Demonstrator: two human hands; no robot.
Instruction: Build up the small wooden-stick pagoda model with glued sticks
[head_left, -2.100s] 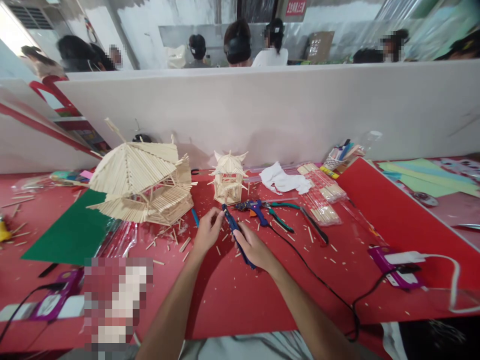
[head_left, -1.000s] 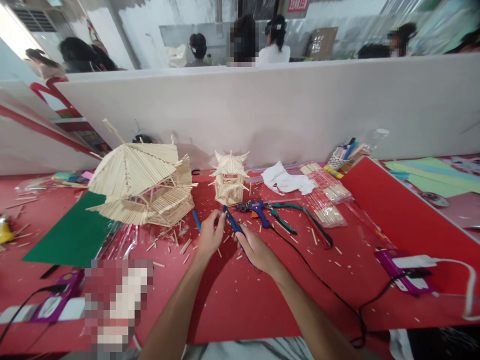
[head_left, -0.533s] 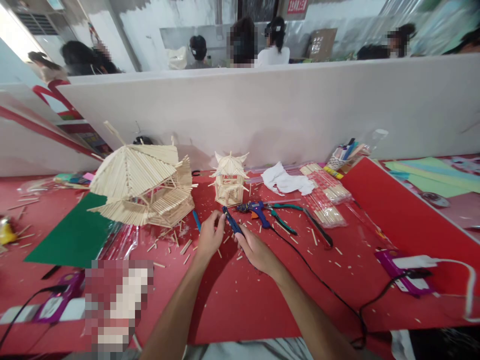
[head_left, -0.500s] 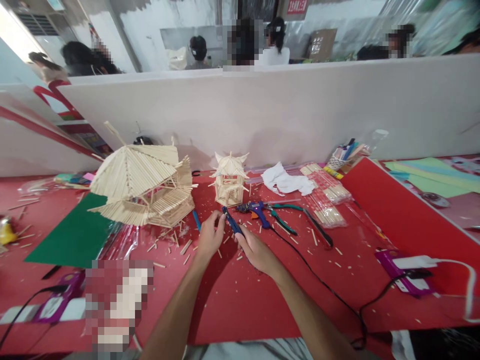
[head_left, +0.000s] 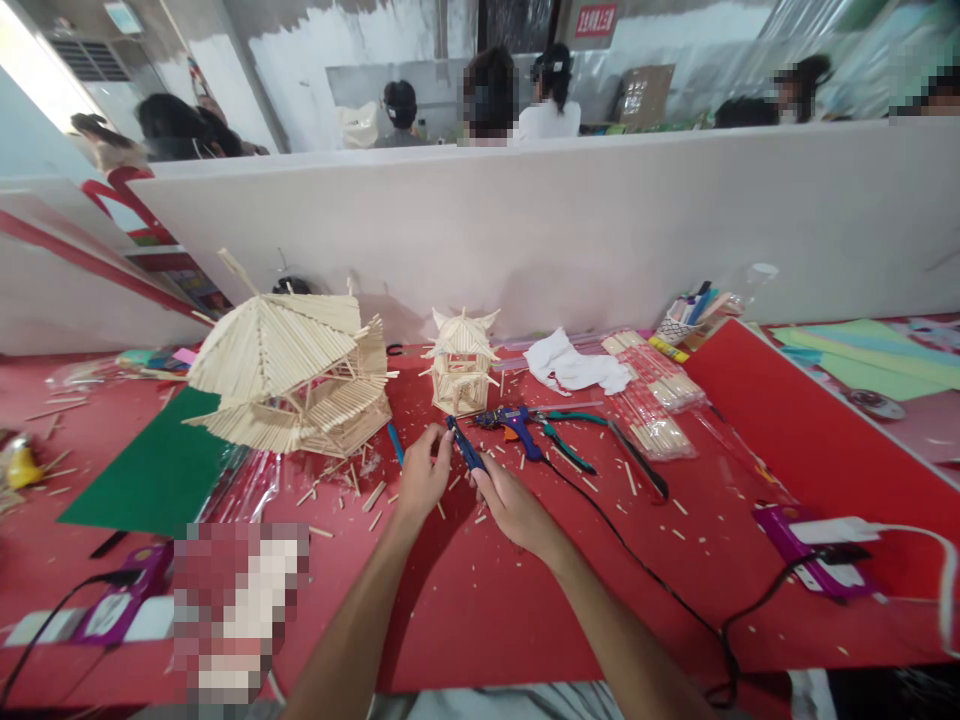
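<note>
My right hand (head_left: 514,500) is wrapped around dark blue pliers (head_left: 466,446), whose tip points away from me toward the small stick pavilion (head_left: 460,370). Close to that tip, my left hand (head_left: 424,472) has its thumb and fingers pinched together; whatever is between them is too small to make out. The pavilion stands upright just beyond both hands. To its left is a larger model (head_left: 289,370) with a wide, ribbed roof of pale wooden sticks. A blue glue gun (head_left: 517,425) lies right of the pliers.
Green-handled pliers (head_left: 566,445) lie beside the glue gun, whose black cord (head_left: 622,545) runs toward the front edge. Packs of sticks (head_left: 652,400) and a white cloth (head_left: 574,362) sit behind. Stick offcuts litter the red table (head_left: 487,620). A white partition (head_left: 480,220) closes the back.
The view has tilted slightly, so everything sits a little lower in the picture. Both hands and the dark blue pliers keep nearly the same pose.
</note>
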